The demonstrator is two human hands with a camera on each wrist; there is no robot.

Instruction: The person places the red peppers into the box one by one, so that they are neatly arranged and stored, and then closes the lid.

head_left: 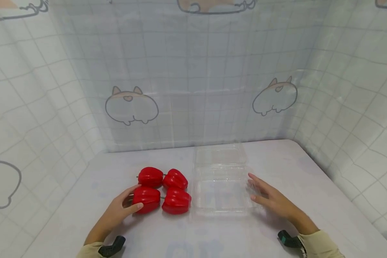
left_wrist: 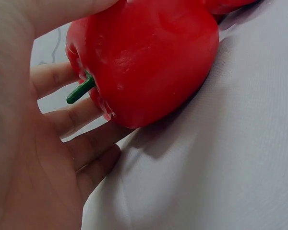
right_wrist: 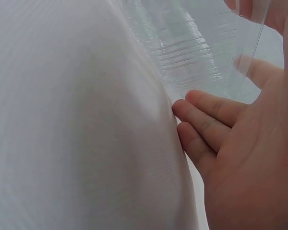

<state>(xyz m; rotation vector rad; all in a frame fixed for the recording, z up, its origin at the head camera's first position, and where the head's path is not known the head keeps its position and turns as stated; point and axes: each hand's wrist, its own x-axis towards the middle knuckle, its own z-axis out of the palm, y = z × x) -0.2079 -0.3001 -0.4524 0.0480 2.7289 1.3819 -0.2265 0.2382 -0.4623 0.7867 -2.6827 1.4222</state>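
Note:
Four-lobed red bell peppers with green stems lie in a cluster on the white table. My left hand [head_left: 119,209] grips the near-left bell pepper [head_left: 146,199], thumb on the near side and fingers round the far side. In the left wrist view, its green stem [left_wrist: 80,91] points toward the palm, and the fingers [left_wrist: 93,143] reach behind the pepper. A clear plastic clamshell box [head_left: 224,208] lies with its lid [head_left: 220,156] folded back. My right hand [head_left: 275,202] is at the box's right side, fingers loosely extended; the right wrist view shows the fingertips at its clear wall [right_wrist: 182,52].
Beside the held pepper are a near-right bell pepper [head_left: 176,201], a far-left one [head_left: 150,177] and a far-right one [head_left: 175,179]. The box stands just right of them. White grid-patterned curtains [head_left: 196,79] enclose the table [head_left: 193,236] at the back and sides.

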